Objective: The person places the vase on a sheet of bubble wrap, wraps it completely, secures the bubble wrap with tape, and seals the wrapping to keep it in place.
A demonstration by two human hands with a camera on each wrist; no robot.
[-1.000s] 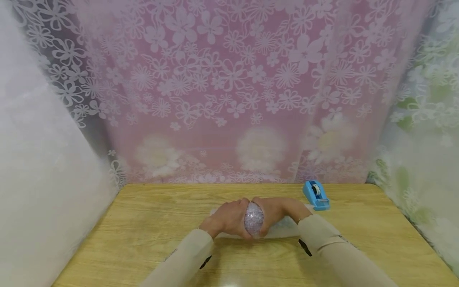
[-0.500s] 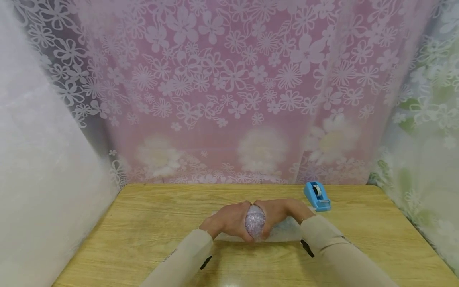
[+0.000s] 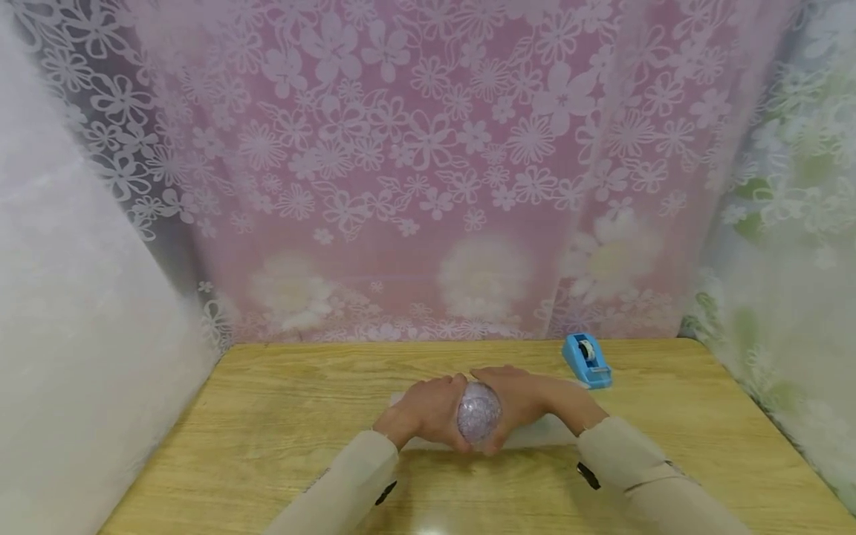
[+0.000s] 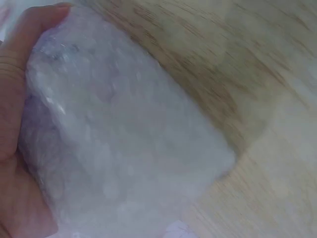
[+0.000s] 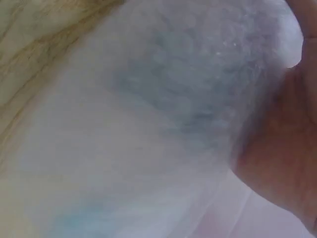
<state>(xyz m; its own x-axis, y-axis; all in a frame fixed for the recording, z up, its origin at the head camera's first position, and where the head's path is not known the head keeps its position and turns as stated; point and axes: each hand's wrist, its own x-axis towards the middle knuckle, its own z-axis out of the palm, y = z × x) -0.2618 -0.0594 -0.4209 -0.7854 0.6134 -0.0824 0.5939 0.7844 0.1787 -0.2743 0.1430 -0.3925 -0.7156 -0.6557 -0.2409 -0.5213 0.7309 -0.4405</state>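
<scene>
A roll-shaped bundle in bubble wrap (image 3: 478, 410) lies crosswise on the wooden table, its middle showing pale lilac between my hands. From the left, my left hand (image 3: 431, 409) grips it, thumb on the near side and fingers over the top. My right hand (image 3: 524, 397) holds it the same way from the right. The left wrist view shows the clear bubble wrap (image 4: 124, 129) narrowing to an end beyond the palm. In the right wrist view the wrap (image 5: 188, 74) is blurred, with bluish patches showing through. What lies inside cannot be made out.
A blue tape dispenser (image 3: 587, 361) with a roll of tape stands at the back right of the wooden table (image 3: 301, 416). Behind the table hangs a pink flowered curtain (image 3: 401, 186), with pale sheets on the left and right sides.
My right hand and forearm have shifted slightly to the right, so more of the wrapped bundle shows between the hands. The left hand stays nearly where it was.
</scene>
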